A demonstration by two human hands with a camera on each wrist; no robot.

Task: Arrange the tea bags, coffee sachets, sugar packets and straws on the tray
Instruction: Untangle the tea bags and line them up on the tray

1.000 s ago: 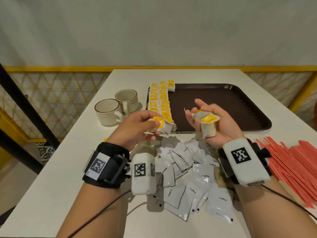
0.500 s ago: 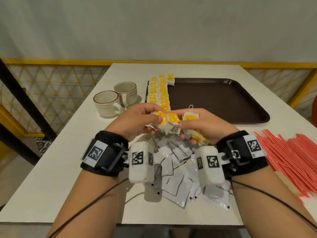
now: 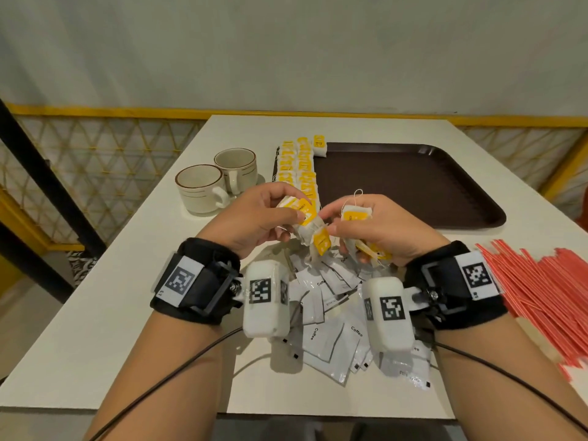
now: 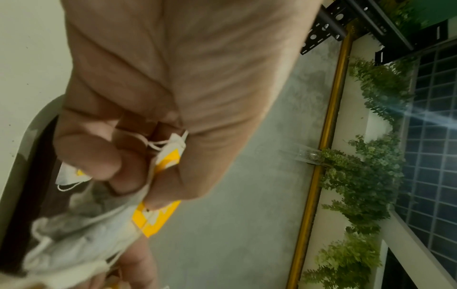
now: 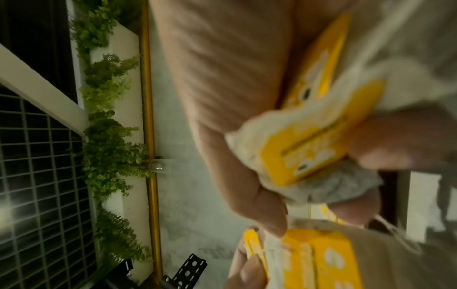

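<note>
Both hands meet above the table just in front of the brown tray. My left hand pinches yellow-tagged tea bags, seen close in the left wrist view as tea bags. My right hand grips several more tea bags, shown close as tea bags. A row of tea bags lies along the tray's left edge. White coffee sachets are heaped on the table under my wrists. Red straws lie in a pile at the right.
Two cream cups stand left of the tray. The white table ends near my forearms. A yellow railing with mesh runs behind and beside the table. Cables trail from both wrist cameras.
My right hand has turned palm-down and moved left to meet my left hand. The two bunches of tea bags now touch. The view has tilted down slightly.
</note>
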